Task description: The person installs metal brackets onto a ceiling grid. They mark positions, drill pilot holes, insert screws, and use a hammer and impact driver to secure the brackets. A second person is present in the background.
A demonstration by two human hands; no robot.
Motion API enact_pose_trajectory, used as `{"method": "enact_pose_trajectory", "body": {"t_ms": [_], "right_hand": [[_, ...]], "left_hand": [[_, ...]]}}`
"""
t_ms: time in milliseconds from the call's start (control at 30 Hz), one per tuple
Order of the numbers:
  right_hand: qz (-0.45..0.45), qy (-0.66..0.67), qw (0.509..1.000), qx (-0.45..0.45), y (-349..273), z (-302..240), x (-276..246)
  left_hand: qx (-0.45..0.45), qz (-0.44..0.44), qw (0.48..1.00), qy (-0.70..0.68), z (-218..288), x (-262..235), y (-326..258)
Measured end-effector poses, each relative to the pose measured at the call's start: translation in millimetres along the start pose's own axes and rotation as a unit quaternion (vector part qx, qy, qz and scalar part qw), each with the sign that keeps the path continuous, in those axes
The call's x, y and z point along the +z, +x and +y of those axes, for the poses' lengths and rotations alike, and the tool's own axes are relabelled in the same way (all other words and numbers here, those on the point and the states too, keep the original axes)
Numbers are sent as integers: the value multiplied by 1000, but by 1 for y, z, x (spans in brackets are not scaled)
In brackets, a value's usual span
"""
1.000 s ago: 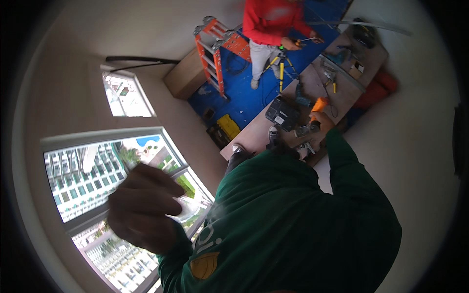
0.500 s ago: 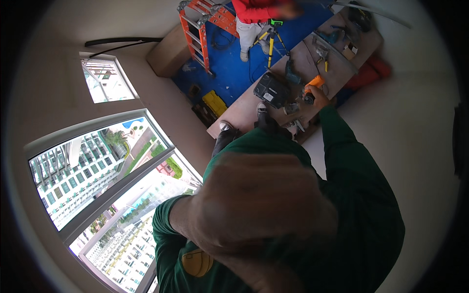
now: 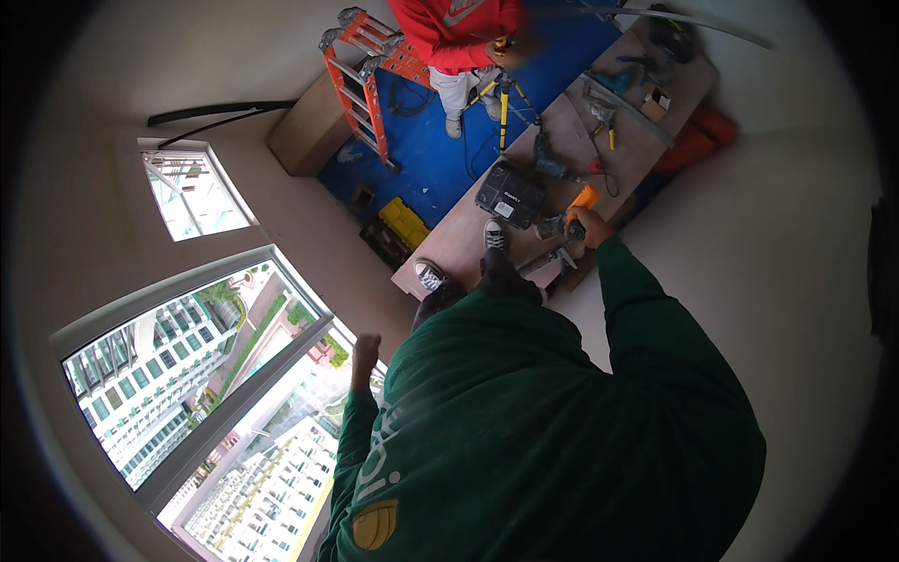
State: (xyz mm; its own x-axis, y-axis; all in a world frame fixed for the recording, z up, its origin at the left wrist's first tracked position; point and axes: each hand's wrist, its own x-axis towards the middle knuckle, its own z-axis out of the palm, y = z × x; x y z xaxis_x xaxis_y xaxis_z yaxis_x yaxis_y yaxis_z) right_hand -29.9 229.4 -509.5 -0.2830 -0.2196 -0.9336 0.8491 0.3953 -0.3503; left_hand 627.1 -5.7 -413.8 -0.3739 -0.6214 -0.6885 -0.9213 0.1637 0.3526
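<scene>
My right hand (image 3: pixel 588 228) is wrapped round the dark grip of an orange-and-black hand tool (image 3: pixel 585 197), whose exact kind I cannot make out. It is held out over the board platform (image 3: pixel 449 245). My left hand (image 3: pixel 366 350) is by the window frame, its fingers curled into a fist with nothing showing in it. Beyond my shoes lies a black tool case (image 3: pixel 509 194). A teal power drill (image 3: pixel 551 161) lies just past the case, and yellow-handled pliers (image 3: pixel 611 139) lie farther off.
I stand on the raised platform. A co-worker in a red top (image 3: pixel 449 37) stands beyond it, hands near a yellow-legged tripod (image 3: pixel 505 117). An orange ladder (image 3: pixel 356 103) stands at far left. A yellow toolbox (image 3: pixel 403 223) sits below on the blue floor. Windows (image 3: pixel 225 375) line the left wall.
My left hand has dropped from close in front of the camera to beside the window. The right hand, still holding the tool, has come slightly nearer. The co-worker's hands have moved to the tripod's top.
</scene>
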Motion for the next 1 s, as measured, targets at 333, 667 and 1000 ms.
{"method": "enact_pose_trajectory", "body": {"t_ms": [333,667,1000], "right_hand": [[70,-126,990,3,-7,34,10],[25,-120,992,-43,-18,33,15],[68,-168,978,-98,-4,-25,16]], "left_hand": [[-189,-42,901,-389,-58,108,-39],[-120,-35,815,-566,-59,92,7],[-141,19,822,-552,-9,50,4]]}}
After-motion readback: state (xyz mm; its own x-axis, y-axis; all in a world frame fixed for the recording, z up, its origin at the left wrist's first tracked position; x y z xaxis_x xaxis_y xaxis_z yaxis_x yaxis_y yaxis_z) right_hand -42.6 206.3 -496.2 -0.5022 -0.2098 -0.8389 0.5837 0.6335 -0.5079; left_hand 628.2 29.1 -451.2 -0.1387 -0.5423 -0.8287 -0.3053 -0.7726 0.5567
